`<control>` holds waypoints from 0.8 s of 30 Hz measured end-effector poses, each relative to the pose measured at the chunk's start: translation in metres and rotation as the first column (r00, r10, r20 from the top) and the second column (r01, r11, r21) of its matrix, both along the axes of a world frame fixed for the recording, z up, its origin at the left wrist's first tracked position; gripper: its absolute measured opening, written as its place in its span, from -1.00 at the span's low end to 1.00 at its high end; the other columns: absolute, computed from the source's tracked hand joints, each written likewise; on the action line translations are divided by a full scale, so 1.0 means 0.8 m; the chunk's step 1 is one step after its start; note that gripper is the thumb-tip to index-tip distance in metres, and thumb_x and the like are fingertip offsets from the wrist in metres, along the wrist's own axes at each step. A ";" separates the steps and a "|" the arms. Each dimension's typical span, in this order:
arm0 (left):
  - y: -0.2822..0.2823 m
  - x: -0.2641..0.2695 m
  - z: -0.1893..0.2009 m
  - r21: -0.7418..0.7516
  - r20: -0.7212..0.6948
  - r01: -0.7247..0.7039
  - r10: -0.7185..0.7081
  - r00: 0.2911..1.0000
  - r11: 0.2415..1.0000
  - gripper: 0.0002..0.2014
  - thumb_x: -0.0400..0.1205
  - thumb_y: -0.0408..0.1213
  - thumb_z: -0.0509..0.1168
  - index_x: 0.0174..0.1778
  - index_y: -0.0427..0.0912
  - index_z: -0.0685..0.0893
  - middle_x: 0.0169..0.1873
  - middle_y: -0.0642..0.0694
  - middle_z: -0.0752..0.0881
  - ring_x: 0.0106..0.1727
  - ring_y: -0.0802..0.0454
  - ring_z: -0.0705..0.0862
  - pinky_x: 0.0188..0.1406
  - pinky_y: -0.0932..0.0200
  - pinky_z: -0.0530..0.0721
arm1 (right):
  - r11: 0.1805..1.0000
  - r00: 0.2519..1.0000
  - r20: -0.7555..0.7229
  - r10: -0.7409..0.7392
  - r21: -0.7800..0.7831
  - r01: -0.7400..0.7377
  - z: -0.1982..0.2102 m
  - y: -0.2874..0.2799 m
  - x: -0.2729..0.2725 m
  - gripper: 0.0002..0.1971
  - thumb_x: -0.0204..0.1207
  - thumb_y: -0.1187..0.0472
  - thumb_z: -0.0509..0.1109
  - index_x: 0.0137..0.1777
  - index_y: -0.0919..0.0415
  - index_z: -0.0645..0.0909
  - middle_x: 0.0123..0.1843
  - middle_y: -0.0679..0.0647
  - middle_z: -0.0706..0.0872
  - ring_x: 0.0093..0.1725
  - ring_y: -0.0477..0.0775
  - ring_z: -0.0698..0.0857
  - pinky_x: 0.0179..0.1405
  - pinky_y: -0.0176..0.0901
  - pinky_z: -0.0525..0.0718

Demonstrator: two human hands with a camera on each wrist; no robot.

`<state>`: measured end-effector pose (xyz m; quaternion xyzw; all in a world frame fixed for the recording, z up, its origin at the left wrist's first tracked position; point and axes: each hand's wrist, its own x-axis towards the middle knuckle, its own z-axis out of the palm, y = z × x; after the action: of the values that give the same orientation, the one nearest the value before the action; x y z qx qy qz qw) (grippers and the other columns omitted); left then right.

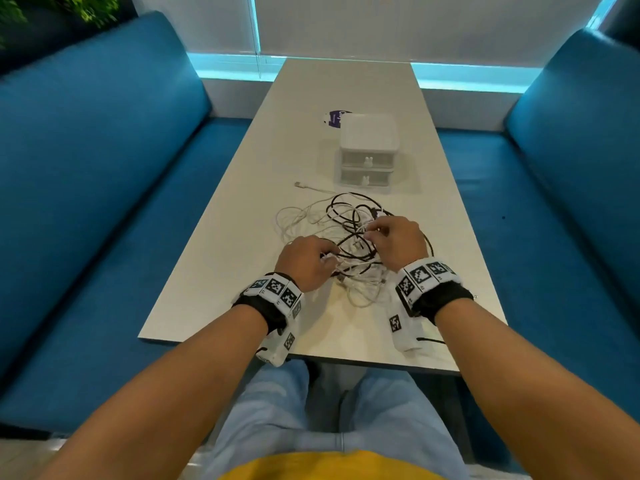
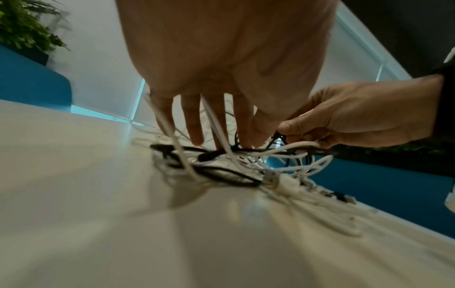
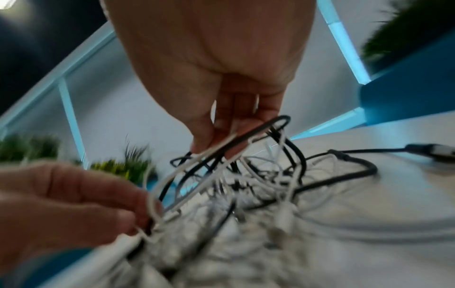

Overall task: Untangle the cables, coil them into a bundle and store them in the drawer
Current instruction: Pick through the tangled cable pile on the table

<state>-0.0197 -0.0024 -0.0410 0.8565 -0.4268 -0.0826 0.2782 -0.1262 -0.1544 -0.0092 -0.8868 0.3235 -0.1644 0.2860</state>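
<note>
both hands working the knot apart

the long pale table [image 1: 221,258] carries everything, so the tangle can be spread flat while it is picked at. the small white two-drawer plastic organiser [image 1: 366,150] stands just beyond, both drawers closed, within easy reach for storing. the tangled heap of white and black cables [image 1: 349,230] lies between the hands, far from coiled. the left hand [image 1: 306,263] pinches white strands in curled fingers [image 3: 103,196]; the right hand [image 1: 398,242] pinches a white and black loop, lifting it.

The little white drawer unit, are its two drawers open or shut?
Shut: both fronts of the drawer unit sit flush, none pulled out.
</note>
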 end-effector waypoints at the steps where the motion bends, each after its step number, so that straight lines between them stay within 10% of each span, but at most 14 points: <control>1: -0.001 -0.005 0.008 -0.091 0.028 -0.025 0.027 0.999 0.996 -0.78 0.58 -0.13 0.32 0.10 0.02 0.78 0.09 -0.02 0.77 0.14 -0.04 0.67 0.10 0.07 0.61 | 0.999 0.998 0.059 0.007 0.053 -0.010 0.005 -0.002 -0.005 -0.91 0.46 0.13 0.50 -0.10 0.06 0.81 -0.09 0.07 0.79 -0.04 0.07 0.71 -0.09 -0.20 0.56; 5: -0.024 -0.025 0.047 -0.480 -0.054 -0.038 0.014 0.998 0.876 -0.74 0.56 -0.17 0.42 0.16 -0.06 0.75 -0.02 -0.02 0.75 -0.06 0.05 0.67 0.04 0.12 0.64 | 0.991 0.986 0.158 0.056 0.110 -0.074 0.025 -0.010 -0.017 -0.97 0.38 -0.01 0.52 -0.24 -0.12 0.76 -0.16 -0.07 0.75 -0.06 -0.02 0.70 0.03 -0.08 0.60; 12: -0.057 -0.030 0.085 -0.437 -0.284 0.068 -0.210 0.936 0.897 -0.82 0.52 -0.26 0.49 0.02 -0.16 0.82 -0.28 0.09 0.76 -0.30 0.29 0.67 -0.18 0.34 0.61 | 0.938 0.864 0.500 0.054 0.271 -0.215 0.077 -0.009 -0.024 -0.96 0.47 0.39 0.49 -0.15 0.27 0.77 -0.29 0.06 0.77 -0.28 -0.17 0.73 -0.11 -0.29 0.70; 15: -0.060 -0.026 0.089 -0.433 -0.305 0.032 -0.180 0.935 0.901 -0.91 0.52 -0.26 0.48 -0.21 -0.21 0.83 -0.42 -0.15 0.73 -0.39 0.17 0.56 -0.28 0.14 0.54 | 0.911 0.814 0.580 0.038 0.314 -0.266 0.089 -0.006 -0.025 -0.91 0.46 0.41 0.50 -0.05 0.33 0.73 -0.25 0.09 0.75 -0.32 -0.20 0.71 -0.20 -0.36 0.67; 20: -0.053 -0.021 0.102 -0.505 -0.519 -0.174 -0.137 0.844 0.846 -0.85 0.59 -0.36 0.41 -0.30 -0.18 0.79 -0.44 -0.12 0.75 -0.39 0.06 0.71 -0.29 0.16 0.69 | 0.933 0.948 0.252 0.193 0.253 -0.257 0.054 0.004 -0.026 -0.39 0.38 0.10 0.60 0.42 -0.03 0.45 0.19 0.03 0.60 -0.07 -0.04 0.62 -0.03 -0.19 0.59; 24: -0.023 -0.008 0.118 -0.529 -0.707 -0.410 -0.118 0.698 0.743 -0.83 0.64 -0.41 0.34 -0.27 -0.31 0.74 -0.34 -0.21 0.72 -0.39 0.02 0.69 -0.25 0.19 0.77 | 0.969 0.979 -0.028 0.200 0.157 -0.193 0.014 -0.014 -0.035 -0.62 0.37 0.15 0.58 0.17 -0.04 0.62 0.15 0.07 0.63 0.16 0.06 0.62 0.08 -0.18 0.49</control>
<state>-0.0261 -0.0205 0.0534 0.6390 -0.2140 -0.2228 0.7045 -0.1541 -0.1656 0.0021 -0.8933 0.2517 -0.0907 0.3610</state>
